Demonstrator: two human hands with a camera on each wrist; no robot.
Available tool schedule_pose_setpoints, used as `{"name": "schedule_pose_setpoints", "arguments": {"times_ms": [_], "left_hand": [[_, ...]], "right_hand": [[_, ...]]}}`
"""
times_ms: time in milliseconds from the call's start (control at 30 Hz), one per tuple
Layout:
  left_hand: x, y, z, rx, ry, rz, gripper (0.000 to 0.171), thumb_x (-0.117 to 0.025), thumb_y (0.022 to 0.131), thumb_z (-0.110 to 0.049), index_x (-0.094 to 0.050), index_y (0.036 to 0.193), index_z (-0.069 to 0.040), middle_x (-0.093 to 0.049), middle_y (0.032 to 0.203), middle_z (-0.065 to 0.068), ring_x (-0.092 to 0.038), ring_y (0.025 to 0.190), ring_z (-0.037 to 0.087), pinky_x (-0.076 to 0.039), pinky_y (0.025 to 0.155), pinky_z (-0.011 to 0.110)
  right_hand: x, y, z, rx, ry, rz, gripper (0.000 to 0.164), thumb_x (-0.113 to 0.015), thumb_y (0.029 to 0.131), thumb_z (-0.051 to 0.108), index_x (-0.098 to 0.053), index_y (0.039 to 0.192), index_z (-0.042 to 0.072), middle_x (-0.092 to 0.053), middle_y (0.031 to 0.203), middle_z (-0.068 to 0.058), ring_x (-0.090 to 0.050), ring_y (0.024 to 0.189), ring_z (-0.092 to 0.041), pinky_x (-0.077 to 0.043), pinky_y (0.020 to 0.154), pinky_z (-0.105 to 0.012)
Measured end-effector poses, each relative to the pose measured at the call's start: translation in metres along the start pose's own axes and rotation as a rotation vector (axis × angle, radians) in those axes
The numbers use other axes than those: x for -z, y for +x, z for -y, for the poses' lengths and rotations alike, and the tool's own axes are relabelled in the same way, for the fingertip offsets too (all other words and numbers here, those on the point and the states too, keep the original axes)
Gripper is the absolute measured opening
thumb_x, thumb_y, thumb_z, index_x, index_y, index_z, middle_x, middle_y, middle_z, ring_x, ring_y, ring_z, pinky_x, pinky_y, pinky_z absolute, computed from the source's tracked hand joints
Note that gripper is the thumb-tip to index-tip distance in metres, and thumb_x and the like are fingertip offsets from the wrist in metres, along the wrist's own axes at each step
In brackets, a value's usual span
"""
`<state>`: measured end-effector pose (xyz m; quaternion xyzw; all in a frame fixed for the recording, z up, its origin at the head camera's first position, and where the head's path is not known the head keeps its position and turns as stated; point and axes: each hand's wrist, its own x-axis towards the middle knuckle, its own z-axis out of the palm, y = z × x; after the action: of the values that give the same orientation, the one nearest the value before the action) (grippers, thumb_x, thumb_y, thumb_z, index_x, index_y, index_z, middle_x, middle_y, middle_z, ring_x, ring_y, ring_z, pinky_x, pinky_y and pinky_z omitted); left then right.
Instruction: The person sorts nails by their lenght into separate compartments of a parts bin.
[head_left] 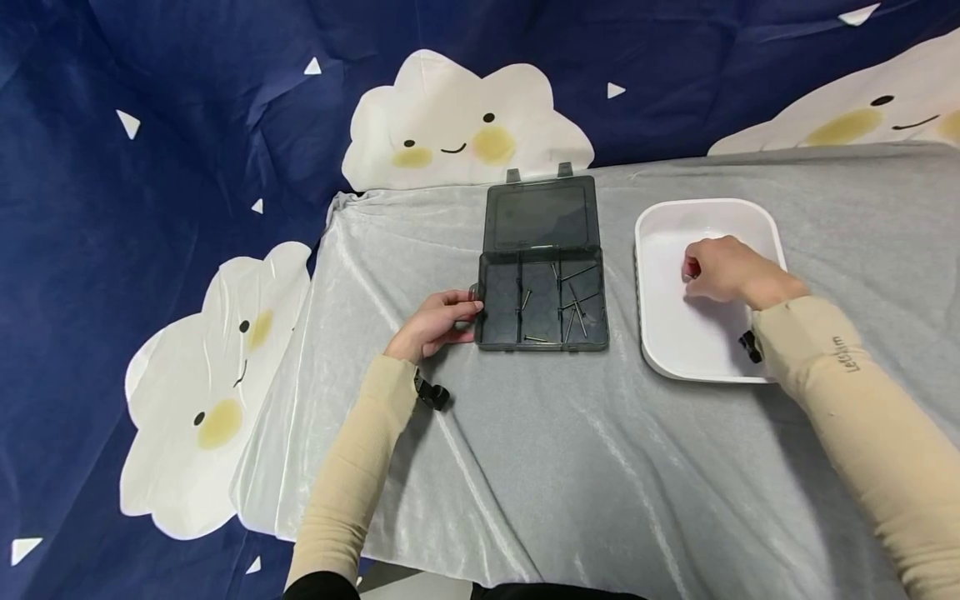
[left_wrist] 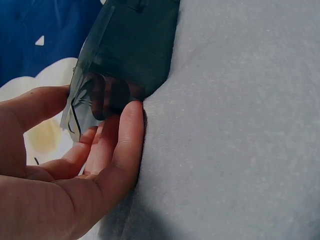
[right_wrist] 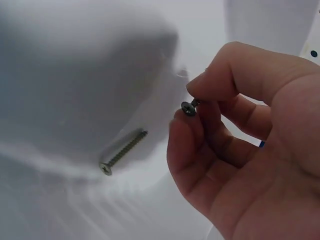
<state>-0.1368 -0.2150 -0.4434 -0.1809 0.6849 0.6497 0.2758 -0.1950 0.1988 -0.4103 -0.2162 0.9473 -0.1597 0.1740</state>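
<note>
My left hand (head_left: 441, 321) grips the left edge of a dark see-through compartment box (head_left: 500, 343), thumb on one side and fingers on the other in the left wrist view. The box lies with its lid (head_left: 542, 215) folded back. A few short screws (head_left: 527, 300) are in its middle compartment, and several longer thin screws (head_left: 576, 304) lie crosswise in the right one. Inside a white bin (head_left: 647, 292), my right hand (head_left: 723, 268) pinches a small dark screw (right_wrist: 189, 108) between thumb and fingertips. A brass-coloured screw (right_wrist: 124, 151) lies on the bin floor beside that hand.
A grey cloth (head_left: 540, 433) with folds covers the table. Behind it and to the left hangs a dark blue cloth (head_left: 187, 100) with white clouds. The bin stands to the right of the box, with raised walls all round.
</note>
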Motion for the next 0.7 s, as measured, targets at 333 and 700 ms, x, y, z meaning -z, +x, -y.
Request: {"name": "schedule_pose_setpoints", "arguments": {"times_ms": [333,700], "left_hand": [[0.0,0.0,0.0,0.001,-0.009,-0.004,0.036,-0.063,0.094,-0.014,-0.054,0.126,-0.002,-0.059,0.106,0.006,-0.058,0.094,0.013,-0.058,0.063,0.026],[0.0,-0.001,0.0,-0.001,-0.006,-0.003,0.037,-0.062,0.094,-0.014,-0.053,0.127,-0.002,-0.059,0.106,0.006,-0.058,0.094,0.013,-0.058,0.063,0.026]], "right_hand": [[0.014,-0.007,0.003,-0.021,0.018,-0.046,0.01,-0.066,0.073,0.007,-0.058,0.08,0.007,-0.055,0.074,-0.005,-0.049,0.074,-0.027,-0.035,0.065,-0.032],[0.027,-0.012,0.01,-0.019,0.027,-0.139,0.008,-0.059,0.073,0.005,-0.06,0.081,0.008,-0.056,0.072,-0.005,-0.049,0.073,-0.025,-0.036,0.066,-0.033]]}}
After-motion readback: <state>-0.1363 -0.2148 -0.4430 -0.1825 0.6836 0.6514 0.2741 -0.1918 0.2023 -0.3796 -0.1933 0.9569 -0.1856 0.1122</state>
